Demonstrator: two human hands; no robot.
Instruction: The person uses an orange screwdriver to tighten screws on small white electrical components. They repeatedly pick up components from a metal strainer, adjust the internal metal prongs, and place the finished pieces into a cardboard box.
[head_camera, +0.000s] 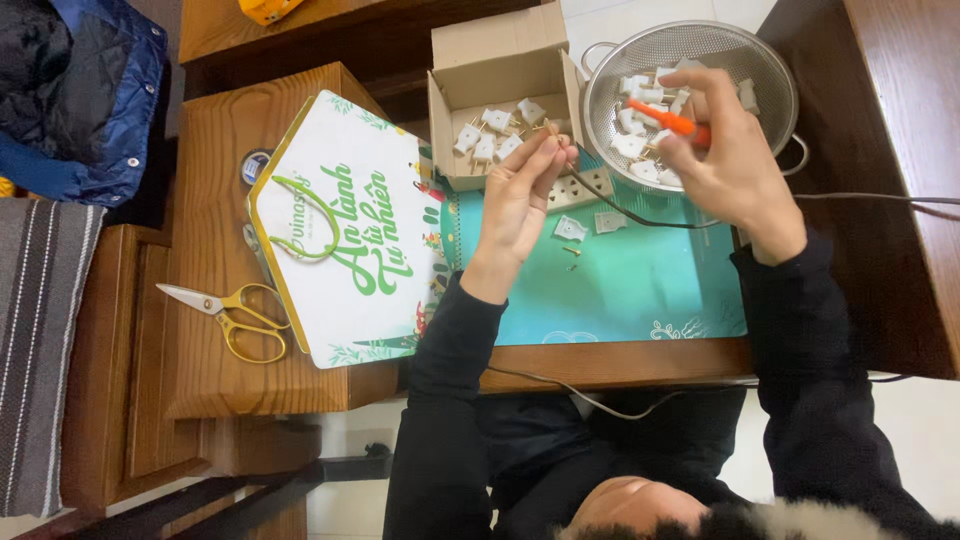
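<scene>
- My left hand (522, 195) reaches up from a black sleeve with the wrist straight, its fingertips pressed together around a small brass-coloured part at the end of a dark cable (640, 215), just in front of the cardboard box (497, 45).
- My right hand (735, 165) is bent in at the wrist and curled, pinching an orange-handled screwdriver (668, 120) between thumb and fingers; the tool lies across the hand and points toward my left fingertips.
- The cable runs from my left fingertips, sags under my right hand and goes off to the right across the dark wooden table (890, 200).
- Beyond my right hand stands a metal mesh colander (760, 55) with white plugs in it; the box beside it holds more white plugs (490, 135).
- Below my hands, on a teal mat (620, 290), lie two white plug shells (590, 225) and a small screw.
- A white power strip (580, 190) sits between my hands.
- Gold-handled scissors (235, 315) lie well to the left, beside a white and green paper bag (340, 230).
</scene>
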